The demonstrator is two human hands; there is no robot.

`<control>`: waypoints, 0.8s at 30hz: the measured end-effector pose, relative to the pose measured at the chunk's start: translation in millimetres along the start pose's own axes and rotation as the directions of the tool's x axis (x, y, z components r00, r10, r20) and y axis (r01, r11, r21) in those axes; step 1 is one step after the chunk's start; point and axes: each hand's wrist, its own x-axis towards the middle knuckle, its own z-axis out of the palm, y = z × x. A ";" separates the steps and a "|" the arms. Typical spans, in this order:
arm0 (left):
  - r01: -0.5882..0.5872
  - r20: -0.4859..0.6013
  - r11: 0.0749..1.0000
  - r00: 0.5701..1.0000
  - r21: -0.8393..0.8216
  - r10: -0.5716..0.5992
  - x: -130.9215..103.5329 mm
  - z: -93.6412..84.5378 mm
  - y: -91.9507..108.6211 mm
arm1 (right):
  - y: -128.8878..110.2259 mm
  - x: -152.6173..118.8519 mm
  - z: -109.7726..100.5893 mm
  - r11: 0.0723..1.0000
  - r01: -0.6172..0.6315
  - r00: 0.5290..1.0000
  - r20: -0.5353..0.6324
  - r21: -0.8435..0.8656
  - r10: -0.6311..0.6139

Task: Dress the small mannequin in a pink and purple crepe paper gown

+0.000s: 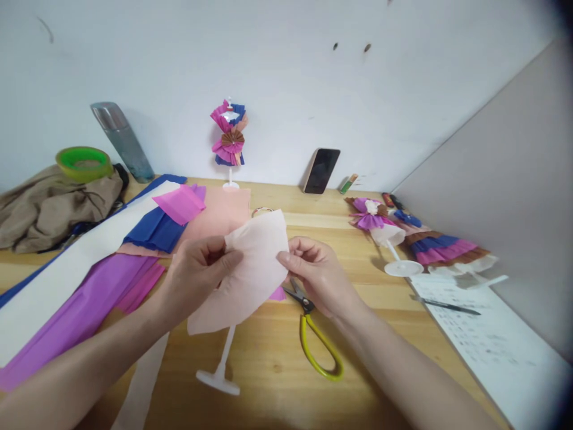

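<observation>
The piece of pale paper (257, 272) is at the middle of the scene, in front of a white stand (218, 381) whose upper part it hides. The left hand (194, 272) has its fingers clamped on the paper's left side, and the right hand (320, 272) pinches its right edge. Judging by the dressed stand (230, 143) at the far wall and the ruffled, layered paper dress (443, 251) at right, this near one looks at an early stage: only the plain pale piece shows, without coloured ruffles, bow or rosette, and whether it is fastened cannot be told. Shaping, attaching and trimming appear to be left; coloured paper sheets (85, 298) lie at left on the worktop (277, 358), with scissors (308, 310) by the right hand. As for writing, the white sheet (478, 340) at near right bears rows of dark handwriting-like marks, too blurred to read, with a pen (450, 307) across it. The small green tube (348, 183) seems to carry a label, likewise illegible, and no brand shows on the phone (323, 172).
</observation>
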 end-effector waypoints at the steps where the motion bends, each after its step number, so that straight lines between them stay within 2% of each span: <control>1: -0.004 -0.002 1.000 1.000 -0.016 0.004 0.4 0.0 0.9 | 0.4 -0.2 -0.2 1.000 0.007 1.000 0.028 -0.020 -0.006; 5: -0.037 -0.028 0.999 0.999 -0.020 0.037 3.6 -2.7 -0.8 | 4.0 -1.1 -0.7 0.991 -0.076 0.981 0.172 -0.110 0.095; 9: -0.024 -0.069 0.999 0.997 0.036 0.027 8.1 -9.4 -4.1 | 1.1 -0.9 -2.0 0.972 -0.086 0.983 0.141 -0.218 0.119; 13: 0.005 0.028 0.997 1.000 0.083 -0.008 8.1 -9.8 -3.1 | -7.4 -5.0 2.3 0.986 0.037 0.968 0.250 -0.161 0.004; 15: 0.005 0.101 0.989 0.995 0.147 -0.020 6.8 -7.9 -2.7 | -7.5 -7.9 5.2 0.991 0.068 0.969 0.246 -0.116 -0.038; 18: 0.009 0.190 0.987 0.981 0.162 -0.040 5.9 -6.1 -3.0 | -2.4 -9.3 4.8 0.995 0.030 0.991 0.130 -0.097 -0.017; 20: 0.056 0.234 0.990 0.969 0.127 -0.085 6.2 -6.3 -3.0 | 0.9 -8.1 1.8 0.997 0.002 0.996 0.086 -0.073 0.004; 22: 0.099 0.264 0.989 0.957 0.106 -0.124 6.7 -6.8 -2.2 | 2.0 -7.1 -0.5 0.999 -0.032 0.992 0.121 -0.030 0.036; 24: 0.095 0.244 0.991 0.963 0.089 -0.114 7.1 -6.9 -1.0 | 1.9 -7.6 -0.5 0.995 -0.098 0.979 0.182 0.026 0.092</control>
